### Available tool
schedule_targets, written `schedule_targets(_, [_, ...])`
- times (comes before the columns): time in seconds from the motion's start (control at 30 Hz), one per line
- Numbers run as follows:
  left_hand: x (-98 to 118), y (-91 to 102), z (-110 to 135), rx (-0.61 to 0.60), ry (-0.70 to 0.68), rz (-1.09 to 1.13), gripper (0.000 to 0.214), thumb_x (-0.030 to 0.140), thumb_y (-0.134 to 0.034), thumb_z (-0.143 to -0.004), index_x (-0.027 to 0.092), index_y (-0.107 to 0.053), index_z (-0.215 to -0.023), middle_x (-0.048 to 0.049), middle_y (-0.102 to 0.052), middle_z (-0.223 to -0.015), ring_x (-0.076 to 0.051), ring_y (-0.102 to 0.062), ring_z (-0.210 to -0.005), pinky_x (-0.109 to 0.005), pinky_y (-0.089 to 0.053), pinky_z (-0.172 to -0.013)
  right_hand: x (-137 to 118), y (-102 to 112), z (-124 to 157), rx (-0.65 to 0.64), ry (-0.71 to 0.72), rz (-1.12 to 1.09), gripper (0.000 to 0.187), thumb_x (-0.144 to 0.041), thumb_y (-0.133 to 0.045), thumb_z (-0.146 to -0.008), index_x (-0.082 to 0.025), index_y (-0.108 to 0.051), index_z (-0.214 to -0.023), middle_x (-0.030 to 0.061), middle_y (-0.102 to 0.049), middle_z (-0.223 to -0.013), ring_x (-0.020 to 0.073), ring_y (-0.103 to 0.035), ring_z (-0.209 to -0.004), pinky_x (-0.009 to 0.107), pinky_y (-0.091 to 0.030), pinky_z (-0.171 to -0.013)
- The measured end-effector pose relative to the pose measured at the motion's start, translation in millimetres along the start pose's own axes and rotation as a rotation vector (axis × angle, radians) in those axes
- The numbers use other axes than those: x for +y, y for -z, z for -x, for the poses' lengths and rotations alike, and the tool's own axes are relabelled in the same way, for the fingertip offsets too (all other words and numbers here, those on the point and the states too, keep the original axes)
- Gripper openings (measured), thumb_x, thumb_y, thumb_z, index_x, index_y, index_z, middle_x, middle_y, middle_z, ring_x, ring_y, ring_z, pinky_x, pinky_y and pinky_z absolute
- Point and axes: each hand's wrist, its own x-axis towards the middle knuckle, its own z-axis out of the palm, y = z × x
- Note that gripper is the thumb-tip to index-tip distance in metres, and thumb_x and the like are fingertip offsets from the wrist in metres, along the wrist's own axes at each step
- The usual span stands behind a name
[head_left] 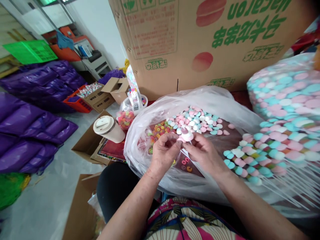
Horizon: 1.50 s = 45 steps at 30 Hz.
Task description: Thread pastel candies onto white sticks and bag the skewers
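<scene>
Over a lined tray, my two hands meet at a small marshmallow skewer (187,136), with white and pink pieces at the top of a thin white stick. My left hand (163,151) is closed, pinching the pink marshmallow at the skewer's lower side. On the other side, my right hand (205,153) is closed around the skewer near its stick; its fingertips partly cover the grip. Just beyond lie loose pink, white and blue marshmallows (200,119). Ring-shaped candies (160,130) are heaped near my left hand, and several more rings (186,161) lie below the skewer.
Finished-looking marshmallow skewers (270,146) are piled at right, sticks toward me, below a bulging marshmallow bag (287,86). A large carton (175,66) stands behind the clear plastic sheet (140,123). At left are a lidded cup (110,129) and a bag of ring candies (125,119).
</scene>
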Motion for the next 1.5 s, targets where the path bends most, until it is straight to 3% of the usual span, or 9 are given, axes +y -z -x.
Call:
schedule_targets(0.1, [-5.1,1.0,1.2,-0.071,0.050,0.151,0.042,0.034,-0.073,-0.070,0.020,-0.063,-0.108,-0.0054,-0.068,-0.102,-0.015,-0.062,-0.085,-0.027,-0.050,-0.078,0.9,-8.6,0.8,0.007,-0.073,-0.187,0.030,-0.040,-0.068,-0.070,-0.022,-0.056,-0.091,-0.0115,-0.041,-0.050,0.0027,-0.025,-0.035,0.019,-0.019,-0.034])
schedule_targets(0.17, [-7.4,2.4,1.5,-0.157,0.113,0.259,0.036,0.035,-0.073,-0.072,0.019,-0.066,-0.103,-0.0051,-0.069,-0.096,-0.016,-0.063,-0.086,-0.029,-0.050,-0.082,1.7,-11.3,1.1,-0.035,-0.135,-0.252,0.031,-0.041,-0.069,-0.070,-0.022,-0.055,-0.091,-0.0132,-0.037,-0.046,0.0023,-0.022,-0.032,0.019,-0.017,-0.033])
schedule_targets(0.37, [-4.8,7.9,2.6,-0.199,0.076,0.145,0.027,0.030,-0.075,-0.070,0.016,-0.071,-0.093,-0.0042,-0.070,-0.088,-0.014,-0.063,-0.081,-0.026,-0.049,-0.077,9.1,-13.1,-3.7,-0.052,-0.231,-0.312,0.035,-0.043,-0.074,-0.065,-0.021,-0.053,-0.083,-0.0137,-0.037,-0.042,0.0016,-0.020,-0.030,0.018,-0.014,-0.032])
schedule_targets(0.5, [-8.5,6.5,-0.9,-0.182,0.267,0.263,0.032,0.031,-0.078,-0.064,0.015,-0.070,-0.090,-0.0023,-0.069,-0.076,-0.012,-0.061,-0.065,-0.024,-0.049,-0.065,14.9,-11.3,-7.3,-0.058,-0.288,-0.310,0.036,-0.050,-0.069,-0.068,-0.022,-0.054,-0.082,-0.0109,-0.046,-0.048,0.0018,-0.021,-0.030,0.019,-0.014,-0.032])
schedule_targets(0.57, [-13.7,5.9,-4.6,-0.056,0.355,0.351,0.034,0.030,-0.082,-0.057,0.013,-0.068,-0.083,-0.0013,-0.068,-0.070,-0.011,-0.061,-0.060,-0.025,-0.049,-0.063,12.5,-4.1,-2.9,-0.040,-0.260,-0.150,0.034,-0.053,-0.063,-0.073,-0.021,-0.054,-0.079,-0.0081,-0.050,-0.053,0.0032,-0.026,-0.033,0.020,-0.019,-0.035])
schedule_targets(0.7, [-21.7,8.2,-12.1,0.123,0.369,0.404,0.033,0.027,-0.082,-0.052,0.014,-0.064,-0.075,-0.0001,-0.067,-0.067,-0.012,-0.062,-0.059,-0.028,-0.052,-0.063,1.5,15.3,19.5,-0.065,-0.083,0.552,0.035,-0.046,-0.044,-0.087,-0.020,-0.055,-0.067,-0.0021,-0.054,-0.055,0.0101,-0.047,-0.048,0.023,-0.033,-0.048])
schedule_targets(0.9, [-25.4,6.4,-12.3,0.145,0.170,0.141,0.027,0.029,-0.073,-0.065,0.015,-0.068,-0.088,0.0004,-0.068,-0.068,-0.010,-0.060,-0.058,-0.023,-0.050,-0.061,1.0,11.7,34.1,-0.146,-0.095,1.363,0.029,-0.029,-0.035,-0.092,-0.018,-0.062,-0.088,0.0060,-0.065,-0.064,0.0179,-0.058,-0.057,0.028,-0.024,-0.051])
schedule_targets(1.27, [-35.2,14.7,4.0,0.125,-0.252,-0.757,0.032,0.016,-0.057,-0.073,0.018,-0.070,-0.102,-0.0030,-0.074,-0.084,-0.015,-0.068,-0.074,-0.026,-0.053,-0.074,-19.9,1.1,32.1,-0.278,-0.172,1.659,0.028,-0.023,-0.035,-0.094,-0.019,-0.062,-0.098,0.0088,-0.071,-0.076,0.0223,-0.067,-0.071,0.029,-0.017,-0.050])
schedule_targets(1.5, [-42.1,13.6,3.5,0.127,-0.286,-0.735,0.030,0.014,-0.055,-0.072,0.019,-0.071,-0.097,-0.0021,-0.073,-0.078,-0.013,-0.065,-0.065,-0.025,-0.053,-0.069,-4.5,-13.7,33.4,-0.271,-0.132,1.579,0.028,-0.017,-0.036,-0.091,-0.018,-0.063,-0.098,0.0093,-0.072,-0.077,0.0230,-0.068,-0.071,0.030,-0.021,-0.051])
